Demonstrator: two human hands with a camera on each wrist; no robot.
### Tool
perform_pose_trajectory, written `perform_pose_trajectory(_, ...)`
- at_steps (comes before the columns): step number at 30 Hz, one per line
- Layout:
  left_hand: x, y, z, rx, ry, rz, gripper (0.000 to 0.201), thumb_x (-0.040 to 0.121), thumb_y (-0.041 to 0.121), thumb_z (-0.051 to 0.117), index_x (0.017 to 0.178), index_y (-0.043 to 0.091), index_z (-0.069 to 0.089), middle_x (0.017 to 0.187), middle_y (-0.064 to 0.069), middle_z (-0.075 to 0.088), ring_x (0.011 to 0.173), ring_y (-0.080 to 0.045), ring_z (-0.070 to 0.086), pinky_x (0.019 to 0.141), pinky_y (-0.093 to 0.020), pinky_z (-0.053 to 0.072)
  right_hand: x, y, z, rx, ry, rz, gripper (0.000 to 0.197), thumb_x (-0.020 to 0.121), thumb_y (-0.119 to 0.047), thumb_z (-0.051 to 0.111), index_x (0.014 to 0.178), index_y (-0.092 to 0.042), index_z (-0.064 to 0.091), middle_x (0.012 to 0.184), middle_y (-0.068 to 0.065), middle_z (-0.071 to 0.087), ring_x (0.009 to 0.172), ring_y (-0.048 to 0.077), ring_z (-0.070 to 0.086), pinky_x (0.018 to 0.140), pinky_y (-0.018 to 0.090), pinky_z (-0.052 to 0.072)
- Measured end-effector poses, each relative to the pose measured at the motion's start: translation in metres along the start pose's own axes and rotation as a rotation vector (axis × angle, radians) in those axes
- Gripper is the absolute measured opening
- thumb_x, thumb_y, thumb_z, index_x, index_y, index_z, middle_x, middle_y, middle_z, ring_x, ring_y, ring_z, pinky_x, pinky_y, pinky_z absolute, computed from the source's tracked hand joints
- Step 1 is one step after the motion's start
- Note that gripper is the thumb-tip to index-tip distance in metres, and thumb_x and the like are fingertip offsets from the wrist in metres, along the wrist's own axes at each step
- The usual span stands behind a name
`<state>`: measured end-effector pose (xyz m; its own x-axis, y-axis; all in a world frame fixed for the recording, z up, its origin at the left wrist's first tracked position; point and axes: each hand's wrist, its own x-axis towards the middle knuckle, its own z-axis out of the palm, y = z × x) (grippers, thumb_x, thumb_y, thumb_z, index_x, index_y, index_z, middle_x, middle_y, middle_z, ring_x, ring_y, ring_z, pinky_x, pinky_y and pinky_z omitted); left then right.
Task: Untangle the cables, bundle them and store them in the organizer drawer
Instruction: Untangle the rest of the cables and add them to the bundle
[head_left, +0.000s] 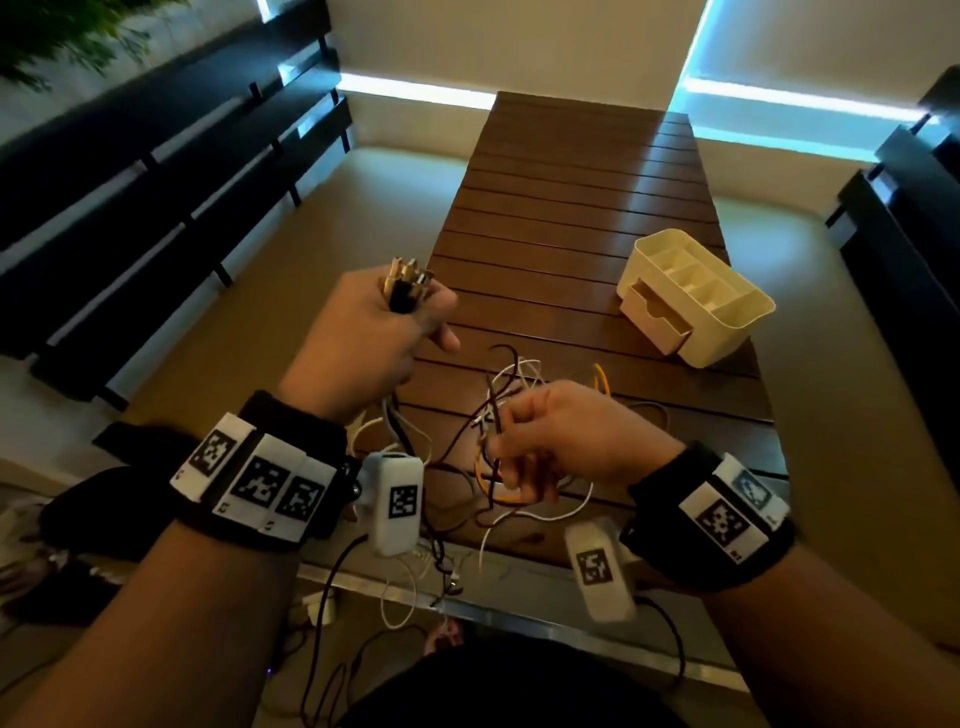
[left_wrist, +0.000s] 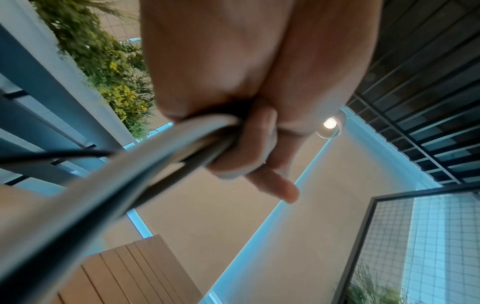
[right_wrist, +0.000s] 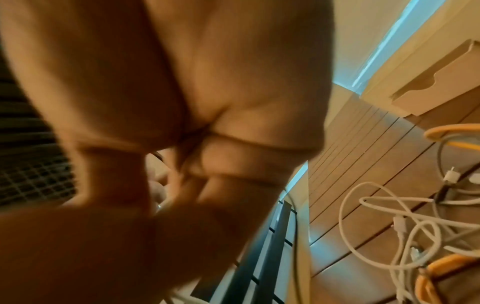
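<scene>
My left hand (head_left: 384, 322) is raised off the table's left edge and grips a bunch of cable ends (head_left: 408, 283), their plugs sticking up out of the fist. In the left wrist view the gripped cables (left_wrist: 166, 152) run out of the curled fingers (left_wrist: 259, 144). A tangle of white, brown and orange cables (head_left: 519, 467) lies on the near end of the wooden table (head_left: 571, 208). My right hand (head_left: 524, 441) pinches strands of that tangle just above the table. The cream organizer (head_left: 696, 296) stands at the right, its small drawer (head_left: 657, 319) partly pulled out.
Loose cables (right_wrist: 389, 216) spread over the slats near my right hand. A dark slatted bench (head_left: 156, 208) runs along the left. Some cables hang over the table's near edge (head_left: 415, 597). Dark items lie on the floor at the left (head_left: 78, 519).
</scene>
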<state>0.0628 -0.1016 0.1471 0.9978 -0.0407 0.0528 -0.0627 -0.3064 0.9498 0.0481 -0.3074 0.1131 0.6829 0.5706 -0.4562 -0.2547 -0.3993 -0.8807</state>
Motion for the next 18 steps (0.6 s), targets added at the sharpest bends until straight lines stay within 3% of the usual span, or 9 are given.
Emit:
perform_pose_trajectory(2,-0.002,-0.004,-0.004,-0.048,0.039,-0.002,0.014,0.099,0.019,0.058,0.095,0.008,0.067,0.068,-0.006,0.069,0.043,-0.015,0.034,0.044,-0.025,0.034,-0.001,0.005,0.006,-0.204,-0.181,0.13,0.028,0.099,-0.021,0.058,0.099,0.007,0.061,0.083,0.012,0.074,0.065,0.019,0.07,0.059,0.027,0.054)
perform_pose_trajectory(4,-0.004,-0.008,-0.007,-0.068,0.058,-0.001,0.014,0.099,0.02,0.059,0.094,0.01,0.067,0.065,-0.004,0.067,0.044,-0.015,0.035,0.045,-0.025,0.033,-0.002,0.012,0.005,-0.461,-0.277,0.236,0.039,0.097,-0.039,0.058,0.105,-0.001,0.066,0.095,0.008,0.077,0.077,0.018,0.074,0.073,0.029,0.057)
perform_pose_trajectory(6,-0.006,-0.01,-0.009,-0.076,0.059,0.001,0.013,0.099,0.02,0.059,0.093,0.011,0.067,0.064,-0.003,0.065,0.045,-0.016,0.035,0.045,-0.025,0.033,-0.001,0.018,-0.004,-0.718,-0.246,0.288,0.045,0.092,-0.058,0.057,0.101,-0.016,0.071,0.091,-0.004,0.077,0.08,0.008,0.074,0.078,0.028,0.054)
perform_pose_trajectory(8,-0.008,-0.011,-0.009,-0.083,0.05,-0.005,0.014,0.099,0.02,0.059,0.095,0.01,0.067,0.063,-0.002,0.064,0.045,-0.016,0.036,0.044,-0.024,0.033,-0.002,0.021,-0.014,-0.826,-0.141,0.307,0.05,0.089,-0.067,0.053,0.098,-0.021,0.072,0.084,-0.012,0.076,0.076,0.001,0.072,0.074,0.025,0.049)
perform_pose_trajectory(11,-0.008,-0.01,-0.007,-0.097,0.035,-0.014,0.016,0.099,0.019,0.058,0.098,0.006,0.067,0.062,-0.001,0.063,0.045,-0.015,0.036,0.043,-0.024,0.033,0.007,0.027,-0.025,-0.784,0.036,0.21,0.047,0.091,-0.064,0.052,0.103,-0.023,0.071,0.09,-0.009,0.073,0.08,0.004,0.07,0.077,0.026,0.052)
perform_pose_trajectory(14,-0.009,-0.008,-0.002,-0.118,0.012,-0.005,0.017,0.1,0.019,0.057,0.1,0.004,0.066,0.063,-0.002,0.062,0.045,-0.015,0.035,0.043,-0.023,0.033,0.019,0.032,-0.021,-0.72,0.216,0.11,0.042,0.091,-0.056,0.059,0.122,-0.028,0.063,0.108,-0.013,0.065,0.097,0.005,0.062,0.077,0.021,0.047)
perform_pose_trajectory(16,-0.012,-0.006,0.003,-0.158,-0.003,-0.008,0.018,0.1,0.019,0.057,0.101,0.004,0.066,0.063,-0.003,0.061,0.044,-0.015,0.035,0.043,-0.023,0.032,0.026,0.034,-0.013,-0.622,0.207,0.047,0.05,0.09,-0.047,0.066,0.136,-0.03,0.054,0.122,-0.013,0.059,0.106,0.004,0.057,0.082,0.018,0.045)
perform_pose_trajectory(18,-0.017,-0.004,0.01,-0.225,-0.028,-0.014,0.018,0.099,0.019,0.057,0.101,0.004,0.066,0.063,-0.003,0.059,0.043,-0.013,0.037,0.043,-0.023,0.033,0.029,0.033,-0.003,-0.491,0.127,-0.051,0.07,0.085,-0.04,0.075,0.146,-0.037,0.04,0.14,-0.012,0.05,0.12,0.003,0.052,0.097,0.024,0.046)
